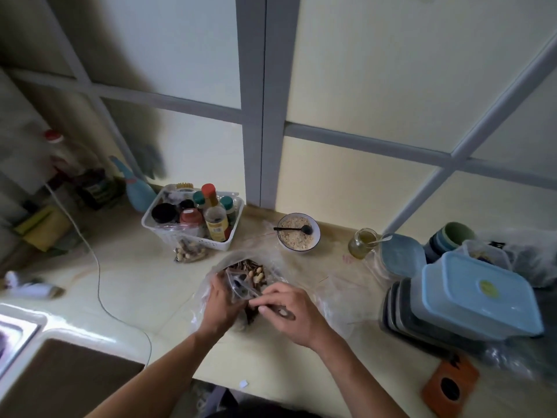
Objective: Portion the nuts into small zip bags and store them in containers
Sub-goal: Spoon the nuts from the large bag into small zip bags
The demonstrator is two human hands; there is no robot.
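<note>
left hand [221, 300] and right hand [291, 312] gripping small zip bag [241, 286]

Just past the fingers [265, 300], the clear bag [241, 273] shows brown and tan nuts [256, 274] through its plastic. Under the fingers lies a pale cream tabletop [144, 285] crossed by a white cord [98, 267]. Beyond the fingers stands a white lattice-sided basket [168, 230] of bottles with red and green caps, and a white bowl [298, 232] of beige flakes holding a black spoon [294, 229]. Right of the fingers sit a jar [361, 243] of yellow-green liquid, light-blue-lidded containers [479, 297] on dark grey ones, and an orange-brown block [450, 384] with a black spot.
</note>
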